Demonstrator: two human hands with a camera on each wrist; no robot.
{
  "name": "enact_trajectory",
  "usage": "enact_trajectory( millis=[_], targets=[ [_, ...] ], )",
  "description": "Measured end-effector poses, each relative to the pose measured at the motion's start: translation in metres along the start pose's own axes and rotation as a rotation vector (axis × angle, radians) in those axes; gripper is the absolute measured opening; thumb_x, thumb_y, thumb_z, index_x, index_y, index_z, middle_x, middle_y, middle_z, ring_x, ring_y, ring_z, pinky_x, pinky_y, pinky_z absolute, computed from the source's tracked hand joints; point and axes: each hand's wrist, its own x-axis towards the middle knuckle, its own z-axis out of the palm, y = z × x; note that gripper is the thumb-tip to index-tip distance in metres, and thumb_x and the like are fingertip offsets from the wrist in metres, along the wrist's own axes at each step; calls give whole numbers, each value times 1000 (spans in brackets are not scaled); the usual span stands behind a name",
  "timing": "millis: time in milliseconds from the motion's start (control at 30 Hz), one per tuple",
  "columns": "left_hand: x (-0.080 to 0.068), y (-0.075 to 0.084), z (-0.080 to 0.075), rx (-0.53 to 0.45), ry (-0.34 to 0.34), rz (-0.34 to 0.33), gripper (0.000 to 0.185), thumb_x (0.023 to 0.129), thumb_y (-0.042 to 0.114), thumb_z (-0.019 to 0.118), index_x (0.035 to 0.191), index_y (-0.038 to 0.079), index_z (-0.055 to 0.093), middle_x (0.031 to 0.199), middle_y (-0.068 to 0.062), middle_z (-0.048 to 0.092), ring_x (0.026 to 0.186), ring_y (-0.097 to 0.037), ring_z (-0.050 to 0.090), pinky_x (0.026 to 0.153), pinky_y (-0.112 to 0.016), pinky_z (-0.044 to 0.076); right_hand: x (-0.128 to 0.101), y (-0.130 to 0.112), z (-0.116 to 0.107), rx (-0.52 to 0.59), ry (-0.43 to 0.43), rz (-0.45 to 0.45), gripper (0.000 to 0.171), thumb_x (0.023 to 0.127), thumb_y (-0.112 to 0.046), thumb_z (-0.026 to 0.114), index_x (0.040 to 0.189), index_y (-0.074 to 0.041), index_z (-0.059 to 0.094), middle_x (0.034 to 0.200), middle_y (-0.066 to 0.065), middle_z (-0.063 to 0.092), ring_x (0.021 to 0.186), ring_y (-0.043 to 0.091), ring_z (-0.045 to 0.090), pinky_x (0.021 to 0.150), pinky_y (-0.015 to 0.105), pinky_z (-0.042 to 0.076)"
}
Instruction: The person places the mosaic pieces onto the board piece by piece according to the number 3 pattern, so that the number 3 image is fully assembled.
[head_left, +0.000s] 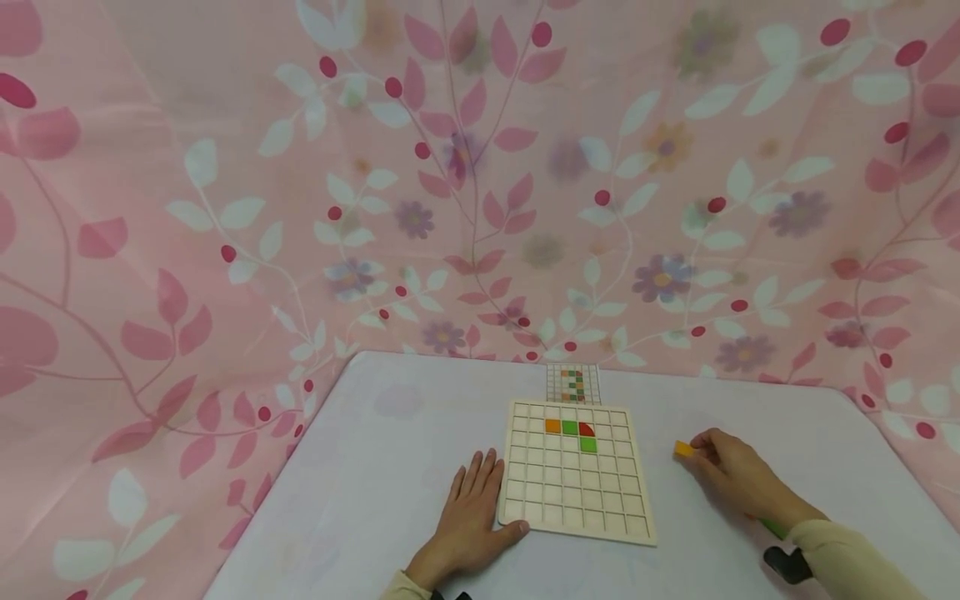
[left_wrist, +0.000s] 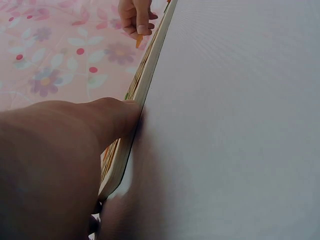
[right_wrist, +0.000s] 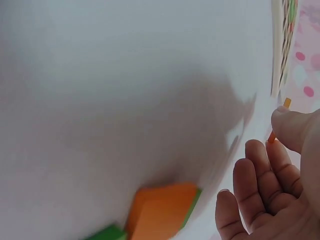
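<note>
Orange tile [head_left: 683, 449]: small flat square piece, pinched at its edges between thumb and fingertips of the right hand [head_left: 731, 475], at the table surface well to the right of the wooden grid board [head_left: 576, 517]. Judged light, rigid and smooth; thin enough that a fingertip pinch on opposite edges seems the surest hold, since a flat face offers little to grip.

Left hand [head_left: 472, 521]: laid flat on the table, fingers straight and together, thumb touching the board's near left corner.

Wooden grid board: pale, shallow square cells. Second row holds an orange piece [head_left: 552, 426], a green piece [head_left: 570, 427] and a red piece with one rounded corner [head_left: 587, 430]; a second green piece [head_left: 588, 445] sits below the red.

Pattern card [head_left: 573, 384]: small gridded sheet just beyond the board's far edge.

Spare pieces [right_wrist: 160, 210]: orange and green, lying near the right wrist.

Table [head_left: 390, 467]: white, smooth, matte, rounded corners.

Surround: pink cloth [head_left: 225, 208] printed with leaves, berries and flowers, draped behind and at both sides.
</note>
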Motion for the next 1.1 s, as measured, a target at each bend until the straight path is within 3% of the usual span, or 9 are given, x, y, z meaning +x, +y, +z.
enact_trajectory(
  millis=[467, 1100],
  targets=[
    [0, 2, -4, 0, -7, 1, 96, 90, 68, 50, 158, 6, 20, 166, -9, 11, 154, -30, 4, 120, -57, 7, 14, -30, 12, 104, 11, -71, 23, 91, -14, 71, 109, -2, 61, 90, -2, 63, 79, 6, 55, 66, 20, 50],
    [0, 1, -2, 12, -7, -2, 96, 90, 69, 49, 158, 7, 19, 167, -8, 10, 154, -29, 3, 120, -56, 7, 27, -61, 29, 182, -85, -107, 21, 93, -17, 69, 109, -4, 62, 91, -3, 64, 79, 6, 57, 68, 21, 51]
  ],
)
